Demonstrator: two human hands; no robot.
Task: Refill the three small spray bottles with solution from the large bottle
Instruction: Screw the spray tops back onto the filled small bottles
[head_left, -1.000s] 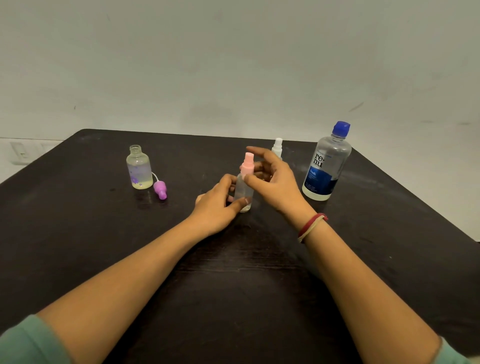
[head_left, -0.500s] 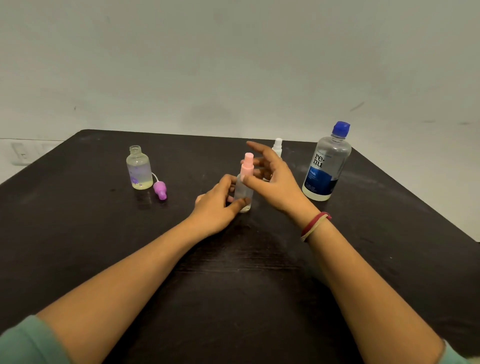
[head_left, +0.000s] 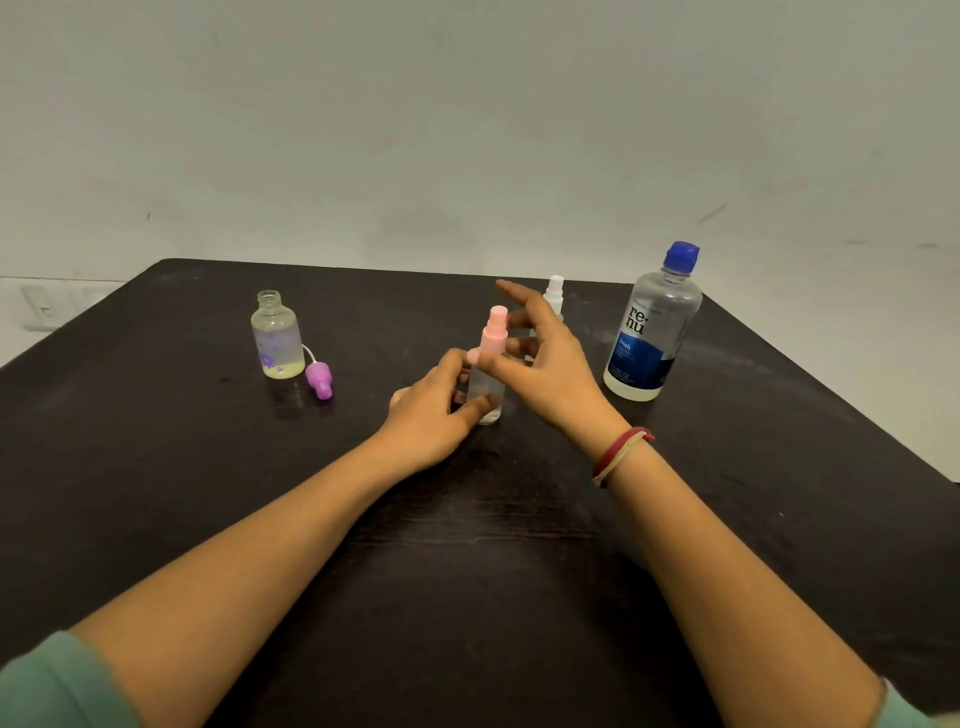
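left-hand grip (head_left: 431, 410) wraps clear small spray bottle (head_left: 489, 388) upright on black counter (head_left: 208, 467) | right-hand grip (head_left: 550, 374) pinches its pink spray cap (head_left: 493, 332), forefinger straight

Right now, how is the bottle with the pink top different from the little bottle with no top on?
The pink-top bottle has its sprayer on; the open bottle has its purple top lying beside it. The pink-top bottle is slim, with the left hand and right hand on it; the open bottle is rounder, untouched. The open bottle holds yellowish liquid; the pink-top bottle looks nearly empty. Both are small, clear, upright.
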